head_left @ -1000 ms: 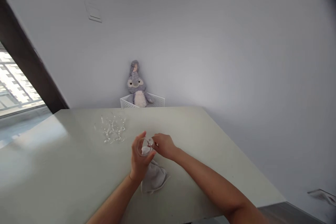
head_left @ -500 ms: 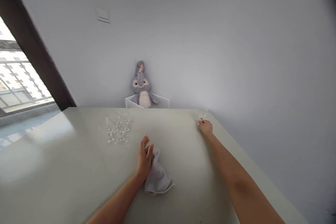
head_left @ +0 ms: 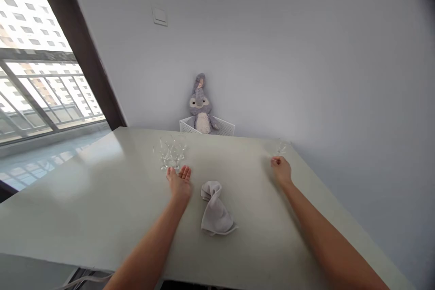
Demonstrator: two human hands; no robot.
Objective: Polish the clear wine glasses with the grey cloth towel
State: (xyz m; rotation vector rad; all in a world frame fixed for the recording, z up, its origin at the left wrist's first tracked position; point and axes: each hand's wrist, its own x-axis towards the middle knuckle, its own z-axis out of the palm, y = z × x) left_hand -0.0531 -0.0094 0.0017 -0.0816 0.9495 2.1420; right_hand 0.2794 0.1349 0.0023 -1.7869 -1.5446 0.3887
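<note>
Several clear stemmed glasses (head_left: 172,148) stand in a cluster at the left of the table. My left hand (head_left: 179,183) is just in front of them, palm turned up and fingers apart, holding nothing. On the far right, a single clear glass (head_left: 281,146) stands near the table's back corner; its outline is faint. My right hand (head_left: 282,172) is on the near side of that glass, fingers curled in, with nothing visible in them. Between my forearms lies a crumpled, twisted grey cloth (head_left: 216,213), touched by neither hand.
The pale table (head_left: 251,253) reaches back to a grey wall (head_left: 288,54). Behind its far edge, a plush toy (head_left: 203,111) sits in a white perforated basket (head_left: 224,128). To the left is a dark frame (head_left: 78,41) beside a window with railings. A cable (head_left: 84,277) shows below the front edge.
My left hand has left the cloth's side, moving left towards the cluster and turning palm up. My right hand has let go of the single glass and drawn back slightly. The view has shifted left.
</note>
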